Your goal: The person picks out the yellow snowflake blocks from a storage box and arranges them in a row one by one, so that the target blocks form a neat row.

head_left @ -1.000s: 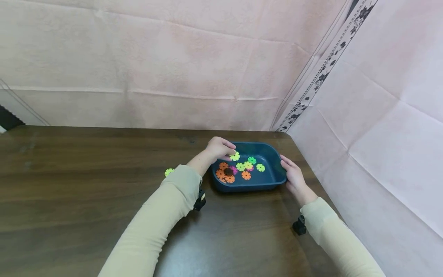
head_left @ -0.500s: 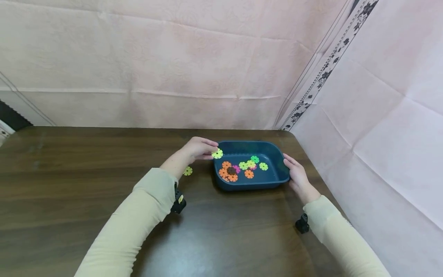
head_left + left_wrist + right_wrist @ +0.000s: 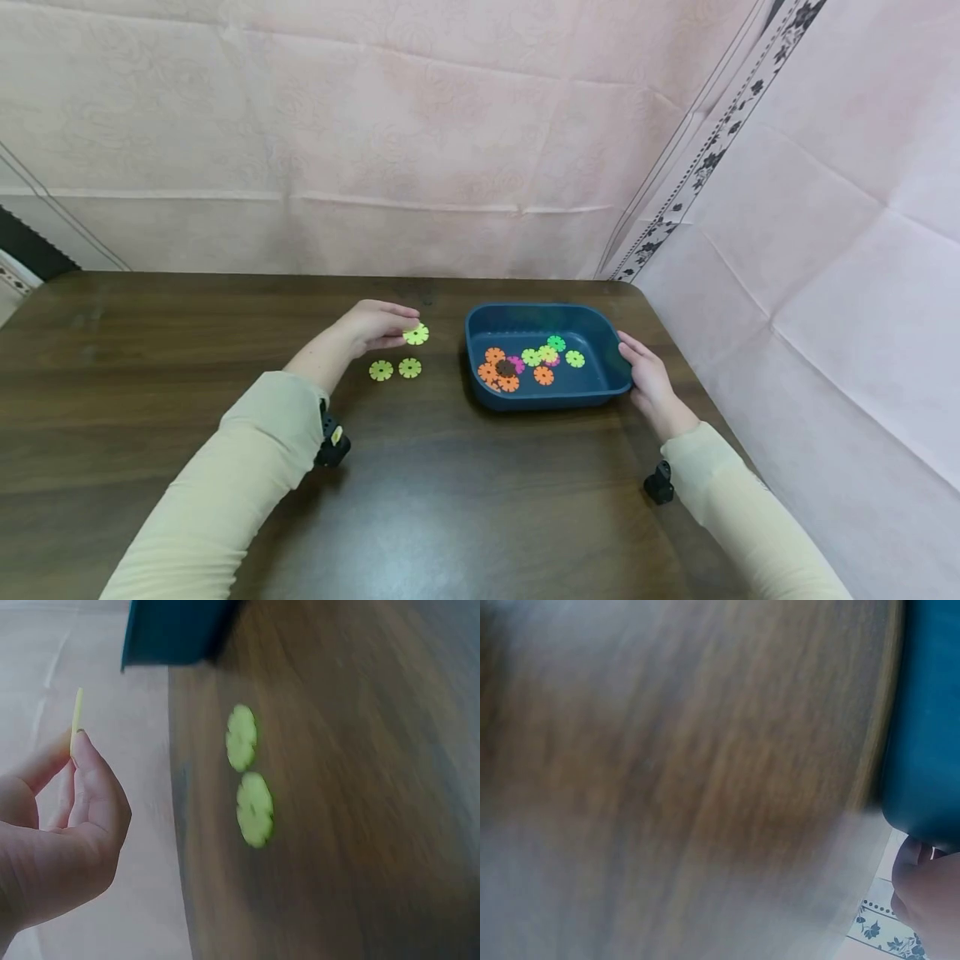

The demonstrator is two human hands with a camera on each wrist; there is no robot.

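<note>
Between thumb and fingers, my left hand (image 3: 378,325) pinches a yellow-green flower-shaped disc (image 3: 416,334) above the table, left of the blue basin. The left wrist view shows that disc (image 3: 77,720) edge-on at the fingertips. Two matching discs lie side by side on the wood below: a left one (image 3: 381,370) and a right one (image 3: 410,367). My right hand (image 3: 649,379) grips the right end of the blue basin (image 3: 551,402), thumb at its rim. Inside the basin lie several flower discs: orange ones (image 3: 543,376), yellow-green ones (image 3: 575,358), a green one (image 3: 557,342), pink and dark brown ones.
The brown wooden table (image 3: 420,500) ends at a pale cloth (image 3: 405,150) hung along its back edge. Another white cloth (image 3: 847,275) with a dark floral border stands close along the right side.
My left hand has moved left out of the basin, carrying the yellow-green disc over the table. Both discs on the table now show fully. The right hand stays at the basin's end.
</note>
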